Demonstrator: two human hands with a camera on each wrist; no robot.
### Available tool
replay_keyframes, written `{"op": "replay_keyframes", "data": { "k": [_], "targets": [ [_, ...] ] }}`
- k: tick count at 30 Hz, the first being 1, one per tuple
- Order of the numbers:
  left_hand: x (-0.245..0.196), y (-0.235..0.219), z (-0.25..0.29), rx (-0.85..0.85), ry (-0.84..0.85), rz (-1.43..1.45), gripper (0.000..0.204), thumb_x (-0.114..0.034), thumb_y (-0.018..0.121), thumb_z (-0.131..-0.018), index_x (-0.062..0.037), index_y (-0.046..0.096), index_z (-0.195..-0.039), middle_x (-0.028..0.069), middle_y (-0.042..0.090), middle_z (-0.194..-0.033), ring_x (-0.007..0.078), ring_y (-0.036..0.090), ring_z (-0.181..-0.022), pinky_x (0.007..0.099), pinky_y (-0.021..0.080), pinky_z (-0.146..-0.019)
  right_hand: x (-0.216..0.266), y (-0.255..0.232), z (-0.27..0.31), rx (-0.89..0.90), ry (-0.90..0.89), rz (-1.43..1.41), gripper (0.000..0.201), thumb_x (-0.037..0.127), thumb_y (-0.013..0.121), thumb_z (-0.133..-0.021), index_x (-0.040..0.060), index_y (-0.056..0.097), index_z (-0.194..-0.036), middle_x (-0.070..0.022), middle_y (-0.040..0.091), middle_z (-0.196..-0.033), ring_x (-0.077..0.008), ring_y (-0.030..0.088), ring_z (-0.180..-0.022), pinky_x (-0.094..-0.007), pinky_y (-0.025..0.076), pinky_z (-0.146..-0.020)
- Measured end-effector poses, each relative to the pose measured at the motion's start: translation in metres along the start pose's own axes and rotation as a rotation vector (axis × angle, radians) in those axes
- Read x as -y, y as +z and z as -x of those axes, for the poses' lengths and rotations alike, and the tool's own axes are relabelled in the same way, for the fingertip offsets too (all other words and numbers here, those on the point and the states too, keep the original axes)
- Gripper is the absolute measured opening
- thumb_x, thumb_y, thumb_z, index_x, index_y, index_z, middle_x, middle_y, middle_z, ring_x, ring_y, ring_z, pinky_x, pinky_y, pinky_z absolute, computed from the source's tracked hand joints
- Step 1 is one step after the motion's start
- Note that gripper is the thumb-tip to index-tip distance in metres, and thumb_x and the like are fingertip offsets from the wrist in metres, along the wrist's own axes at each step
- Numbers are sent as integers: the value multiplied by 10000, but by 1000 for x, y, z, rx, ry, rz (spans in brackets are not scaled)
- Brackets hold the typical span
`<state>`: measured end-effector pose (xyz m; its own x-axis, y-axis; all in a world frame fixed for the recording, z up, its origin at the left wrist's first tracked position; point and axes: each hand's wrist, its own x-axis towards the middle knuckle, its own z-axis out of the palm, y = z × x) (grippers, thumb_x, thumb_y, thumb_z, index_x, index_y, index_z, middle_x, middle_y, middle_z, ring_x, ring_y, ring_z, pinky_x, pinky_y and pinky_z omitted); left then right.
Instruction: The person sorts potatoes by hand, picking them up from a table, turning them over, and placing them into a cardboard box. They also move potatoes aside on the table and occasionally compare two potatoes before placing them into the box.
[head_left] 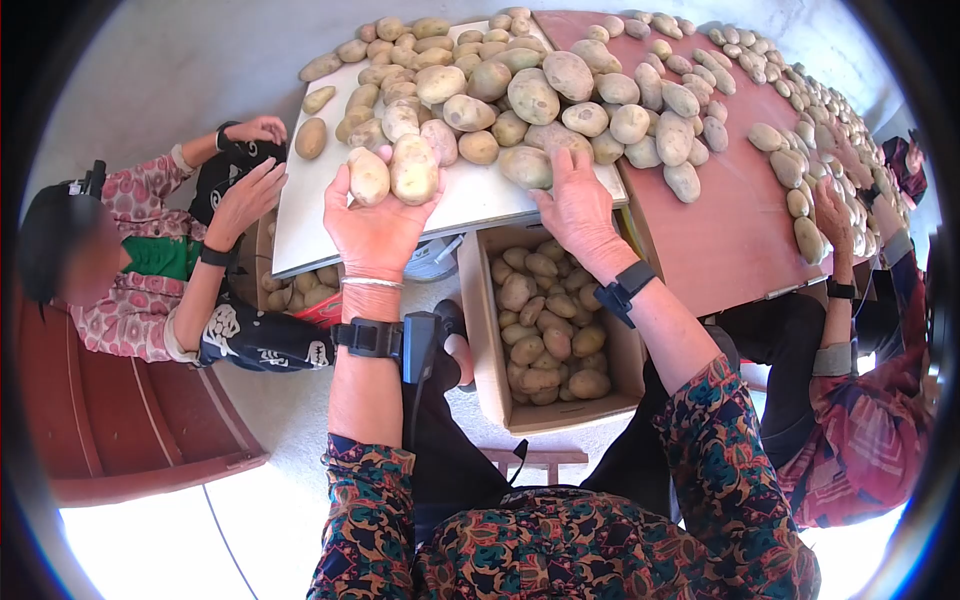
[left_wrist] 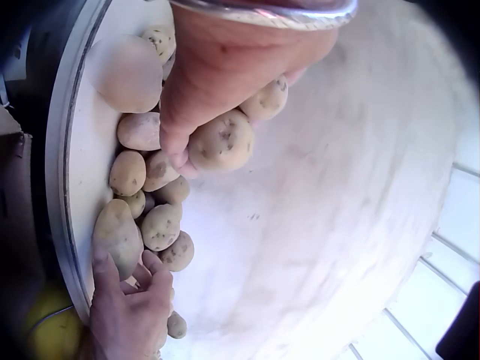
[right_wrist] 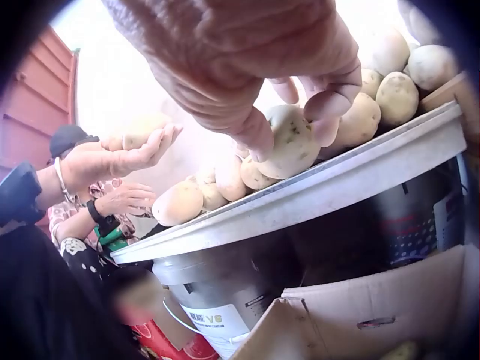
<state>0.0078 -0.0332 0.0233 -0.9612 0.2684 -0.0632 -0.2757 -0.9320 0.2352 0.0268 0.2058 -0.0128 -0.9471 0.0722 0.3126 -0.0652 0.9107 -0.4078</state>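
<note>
The left hand (head_left: 375,225) is palm up with two potatoes, one (head_left: 369,176) toward the thumb side and a larger one (head_left: 414,170) beside it, fingers curled round them. At the white board's front edge, the right hand (head_left: 580,205) has its thumb and fingers round a greenish potato (head_left: 525,167). In the right wrist view that potato (right_wrist: 289,142) sits between thumb and fingertips, touching the board. Piled potatoes (head_left: 490,80) lie just beyond both hands.
Below the board's edge stands a cardboard box (head_left: 484,350) of potatoes. A reddish board (head_left: 730,220) with more potatoes adjoins on the right. People sit at left (head_left: 130,250) and right (head_left: 860,430), with hands near the boards.
</note>
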Motion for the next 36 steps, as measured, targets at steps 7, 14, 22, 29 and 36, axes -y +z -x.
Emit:
{"op": "replay_keyframes", "data": {
  "k": [7, 14, 22, 29, 36],
  "targets": [
    [11, -2, 11, 3, -6, -94, 436, -351, 571, -907, -11, 508, -1172, 268, 418, -1431, 453, 357, -1370, 637, 259, -1122, 6, 0, 13, -35, -178, 120, 604, 208, 777, -752, 56, 490, -1261, -164, 534, -1119, -343, 588, -1039, -439, 548, -796],
    [28, -5, 17, -21, -21, -107, 471, -335, 627, -863, -7, 509, -1179, 240, 456, -1393, 448, 366, -1362, 638, 244, -1129, 8, -13, 19, -58, -187, 116, 597, 224, 790, -740, 52, 494, -1230, -167, 535, -1106, -343, 587, -1039, -445, 546, -789],
    [37, -19, 7, -185, 134, -181, 475, -312, 650, -840, -30, 496, -1189, 181, 523, -1277, 364, 453, -1265, 592, 290, -1102, 16, -21, 25, -100, -161, 55, 551, 214, 752, -789, 60, 500, -1255, -175, 529, -1177, -359, 571, -1082, -453, 534, -840],
    [52, -33, -5, -341, 286, -342, 415, -271, 636, -865, -30, 507, -1177, 150, 590, -1180, 313, 510, -1192, 498, 346, -1077, 9, -16, 29, -152, -247, 63, 427, 153, 742, -766, 51, 536, -1125, -166, 523, -1106, -358, 570, -1037, -461, 547, -780],
    [52, -28, 9, -42, 246, -385, 447, -319, 563, -962, -6, 485, -1271, 231, 545, -1306, 327, 543, -1187, 408, 458, -976, 7, -15, 29, -116, -235, 66, 384, 161, 726, -792, 70, 555, -1124, -159, 553, -1044, -357, 595, -1002, -451, 552, -761]
  ]
}}
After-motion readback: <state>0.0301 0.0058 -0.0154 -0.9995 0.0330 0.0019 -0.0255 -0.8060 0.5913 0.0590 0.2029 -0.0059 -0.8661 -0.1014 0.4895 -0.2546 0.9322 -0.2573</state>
